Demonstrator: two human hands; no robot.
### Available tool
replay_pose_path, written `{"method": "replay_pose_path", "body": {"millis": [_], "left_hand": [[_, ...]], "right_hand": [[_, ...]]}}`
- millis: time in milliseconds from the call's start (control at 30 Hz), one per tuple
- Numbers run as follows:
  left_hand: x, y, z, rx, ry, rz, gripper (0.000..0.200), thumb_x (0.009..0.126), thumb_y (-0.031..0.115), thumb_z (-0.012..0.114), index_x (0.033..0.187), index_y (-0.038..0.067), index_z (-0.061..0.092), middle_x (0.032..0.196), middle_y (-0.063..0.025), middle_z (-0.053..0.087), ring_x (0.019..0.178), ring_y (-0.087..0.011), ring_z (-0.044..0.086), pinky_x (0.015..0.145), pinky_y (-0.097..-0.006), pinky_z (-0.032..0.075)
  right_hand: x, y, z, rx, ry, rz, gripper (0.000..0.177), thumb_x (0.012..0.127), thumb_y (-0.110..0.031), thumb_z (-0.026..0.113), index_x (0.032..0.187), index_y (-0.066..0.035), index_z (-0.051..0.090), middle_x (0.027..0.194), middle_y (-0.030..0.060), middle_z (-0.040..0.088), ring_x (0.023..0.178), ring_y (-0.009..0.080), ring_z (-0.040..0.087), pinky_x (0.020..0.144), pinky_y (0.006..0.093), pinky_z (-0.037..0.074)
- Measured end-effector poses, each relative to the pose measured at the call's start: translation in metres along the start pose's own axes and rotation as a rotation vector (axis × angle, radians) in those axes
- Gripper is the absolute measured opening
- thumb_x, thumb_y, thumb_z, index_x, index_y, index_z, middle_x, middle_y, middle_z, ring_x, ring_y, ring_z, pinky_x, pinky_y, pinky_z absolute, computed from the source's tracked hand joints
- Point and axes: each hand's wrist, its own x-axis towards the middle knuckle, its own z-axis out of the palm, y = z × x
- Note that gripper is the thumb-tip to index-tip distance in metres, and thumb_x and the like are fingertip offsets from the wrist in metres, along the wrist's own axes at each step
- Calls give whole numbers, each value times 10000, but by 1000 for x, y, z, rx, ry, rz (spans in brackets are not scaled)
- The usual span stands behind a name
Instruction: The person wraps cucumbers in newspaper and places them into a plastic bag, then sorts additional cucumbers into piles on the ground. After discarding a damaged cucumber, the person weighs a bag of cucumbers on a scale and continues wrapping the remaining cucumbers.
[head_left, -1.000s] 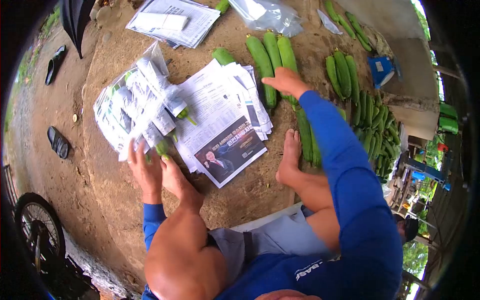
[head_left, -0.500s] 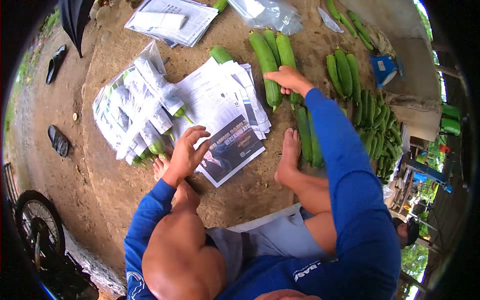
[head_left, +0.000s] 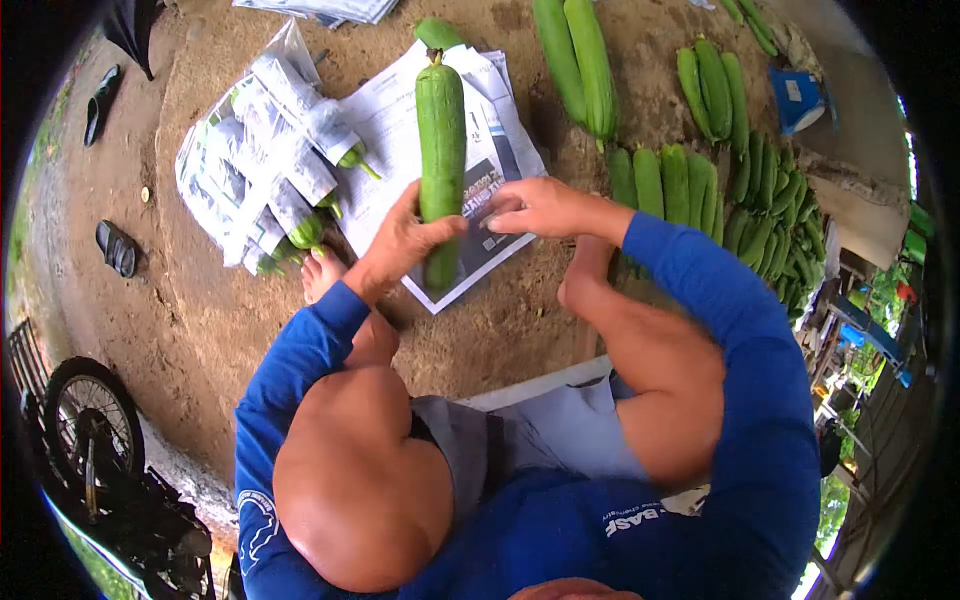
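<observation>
My left hand (head_left: 408, 240) is wrapped round the lower part of a long green luffa gourd (head_left: 442, 140), held upright in the view above a stack of newspaper sheets (head_left: 385, 135). To its right, my right hand (head_left: 540, 207) has its fingers apart, near the gourd but not holding it. The top sheet carries a dark printed picture, partly hidden by the hands and gourd. At the left of the sheets lies a clear plastic bag (head_left: 255, 150) of paper-wrapped gourds, their green ends poking out. Another gourd (head_left: 437, 33) lies at the papers' far edge.
Two luffa gourds (head_left: 580, 70) lie beyond my right hand, with more gourds (head_left: 675, 185) in rows and a heap (head_left: 775, 220) further right. A blue object (head_left: 797, 100) rests near the wall. Sandals (head_left: 117, 248) and a motorbike wheel (head_left: 95, 420) are at the left.
A gourd from the group of three at the right is now in my left hand over the newspaper. My right hand has drawn back leftward from that group. The view has shifted slightly.
</observation>
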Motion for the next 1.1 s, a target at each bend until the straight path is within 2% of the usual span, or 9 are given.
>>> {"method": "replay_pose_path", "body": {"millis": [100, 233, 267, 433, 500, 600, 700, 833, 1100], "left_hand": [[2, -17, -27, 195, 65, 13, 694, 806, 169, 811, 1399, 11, 486, 1092, -74, 633, 980, -165, 595, 887, -323, 501], [4, -38, -38, 457, 141, 36, 738, 768, 142, 814, 1406, -7, 475, 1124, -144, 660, 1010, -219, 629, 902, -341, 512], [7, -45, -41, 484, 124, -33, 745, 740, 127, 808, 1397, -11, 485, 1137, -200, 673, 1049, -273, 655, 929, -368, 513], [12, -52, -47, 626, 104, -50, 741, 727, 188, 806, 1383, 3, 516, 1140, -239, 686, 1062, -325, 674, 934, -398, 518], [16, -52, -48, 590, 80, -70, 741, 732, 200, 804, 1387, 6, 516, 1138, -238, 689, 1056, -322, 676, 931, -398, 521], [17, -66, -56, 548, 84, -13, 751, 735, 215, 809, 1393, 3, 514, 1133, -232, 694, 1049, -314, 678, 928, -394, 523], [16, -60, -59, 612, 74, -53, 783, 745, 249, 831, 1418, 22, 501, 1169, -176, 677, 1062, -240, 644, 941, -361, 507], [6, -53, -61, 581, 100, -19, 772, 725, 256, 831, 1387, -3, 528, 1170, -223, 682, 1068, -288, 661, 947, -380, 512], [-1, -75, -57, 701, 27, 52, 775, 706, 271, 844, 1383, 34, 549, 1171, -262, 585, 1108, -400, 579, 995, -434, 478]], "right_hand": [[5, 33, 19, -795, 156, -414, 319, 870, -274, 702, 1097, -76, 597, 1076, 100, 597, 957, 309, 638, 726, 467, 525], [18, 39, 72, -1183, 268, -578, 168, 853, -197, 601, 1004, -128, 575, 1117, 61, 555, 1104, 262, 556, 685, 367, 483], [19, 39, 75, -1189, 283, -597, 175, 853, -201, 603, 1009, -126, 575, 1117, 60, 554, 1099, 270, 557, 688, 373, 486], [13, 40, 80, -1215, 228, -631, 192, 849, -234, 607, 1002, -120, 612, 1048, 75, 581, 1053, 288, 572, 721, 424, 488], [7, 42, 80, -1257, 153, -596, 137, 838, -253, 613, 903, -133, 624, 992, 69, 595, 1005, 261, 581, 747, 444, 470], [11, 35, 81, -1223, 301, -680, 108, 837, -257, 611, 814, -152, 612, 949, 46, 581, 949, 233, 576, 755, 432, 454], [19, 42, 88, -1240, 278, -689, 112, 837, -261, 609, 799, -156, 606, 890, 31, 558, 902, 219, 566, 746, 420, 445], [10, 40, 85, -1147, 74, -621, 94, 846, -228, 604, 888, -144, 595, 849, 24, 568, 886, 216, 581, 728, 413, 427], [-25, 2, 62, -1099, 118, -619, 65, 868, -186, 571, 898, -136, 600, 855, 26, 649, 864, 201, 609, 758, 397, 432]]}}
